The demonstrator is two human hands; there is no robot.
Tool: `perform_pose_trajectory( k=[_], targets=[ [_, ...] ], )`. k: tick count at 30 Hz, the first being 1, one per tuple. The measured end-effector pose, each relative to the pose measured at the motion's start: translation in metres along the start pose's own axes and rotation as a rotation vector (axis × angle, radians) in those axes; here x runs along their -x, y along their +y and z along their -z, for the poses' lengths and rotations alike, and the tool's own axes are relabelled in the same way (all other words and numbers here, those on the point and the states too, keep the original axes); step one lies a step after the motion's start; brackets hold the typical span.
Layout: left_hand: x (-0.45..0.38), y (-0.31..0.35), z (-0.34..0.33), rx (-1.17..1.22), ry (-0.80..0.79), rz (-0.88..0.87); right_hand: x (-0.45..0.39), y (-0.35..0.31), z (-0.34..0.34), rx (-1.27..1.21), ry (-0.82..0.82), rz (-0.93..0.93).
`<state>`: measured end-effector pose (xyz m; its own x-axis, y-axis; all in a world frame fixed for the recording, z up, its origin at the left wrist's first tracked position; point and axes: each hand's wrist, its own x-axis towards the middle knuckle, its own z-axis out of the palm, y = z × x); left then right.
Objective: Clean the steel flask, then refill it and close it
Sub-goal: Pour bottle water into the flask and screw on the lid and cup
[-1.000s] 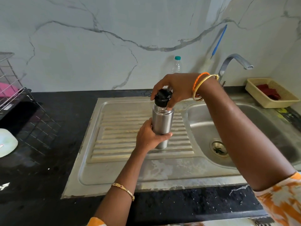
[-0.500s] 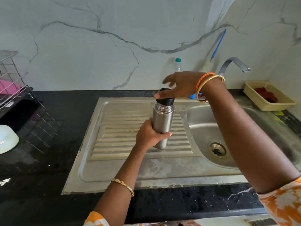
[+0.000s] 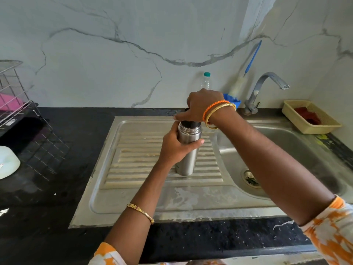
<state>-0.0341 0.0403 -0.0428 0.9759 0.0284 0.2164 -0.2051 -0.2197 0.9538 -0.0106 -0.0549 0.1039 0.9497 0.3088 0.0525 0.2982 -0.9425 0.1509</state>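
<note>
The steel flask stands upright on the ribbed drainboard of the sink. My left hand is wrapped around its upper body. Its black cap sits on the neck, mostly hidden under my right hand, which grips it from above with the fingers curled down around it. The tap curves out over the basin to the right, and no water is running.
A clear plastic bottle and a blue-handled bottle brush in a blue holder stand against the marble wall. A beige tray with a red cloth sits at right. A wire dish rack and a white bowl are on the black counter at left.
My right hand has turned on the cap and now closes down over it, covering more of it. My left hand has slid higher up the flask.
</note>
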Motion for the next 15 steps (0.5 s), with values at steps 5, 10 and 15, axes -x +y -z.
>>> perform_pose_trajectory(
  k=[5, 10, 15],
  targets=[
    [-0.002, 0.0, 0.003, -0.028, -0.019, 0.005, 0.008, 0.004, 0.003, -0.184, -0.111, -0.155],
    [-0.003, -0.002, 0.004, -0.023, -0.015, 0.011, 0.01, 0.025, 0.018, -0.28, -0.3, 0.196],
    [-0.003, -0.002, 0.004, -0.039, -0.024, 0.02, 0.006, 0.022, 0.012, -0.26, -0.27, 0.234]
  ],
)
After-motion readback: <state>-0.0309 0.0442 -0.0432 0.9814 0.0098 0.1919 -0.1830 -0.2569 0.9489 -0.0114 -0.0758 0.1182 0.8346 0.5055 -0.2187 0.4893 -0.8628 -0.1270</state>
